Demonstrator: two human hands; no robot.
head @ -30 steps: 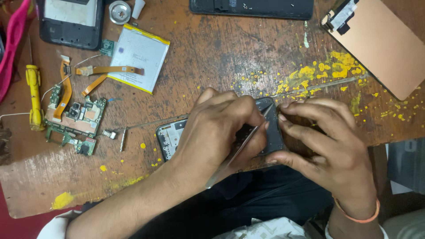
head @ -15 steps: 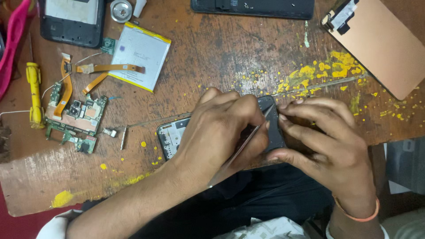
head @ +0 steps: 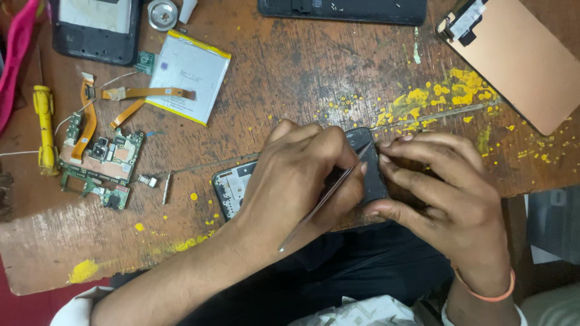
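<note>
- We see a worn wooden table, scratched and spattered with yellow paint, filling most of the view.
- At its upper right lies a large tan panel, set at a slant; along the top edge lies a long dark phone body, and at the upper left a second dark phone shell.
- Near the front edge, in the middle, lies the opened phone frame we work on; its left end shows bare, the rest sits under both hands.
- Our left hand is closed round thin metal tweezers, held like a pen, the tip at the frame's dark right end.
- Our right hand is curled over that right end, fingers on top and thumb at the near edge, pinning it to the table. An orange band circles this wrist.
- A white flat battery rests left of centre, with orange flex ribbons lying partly on it.
- Below those lies a green circuit board, well apart from the frame.
- A yellow screwdriver lies near the left edge.
- A small round metal cap sits at the top, just beside the battery's corner.
</note>
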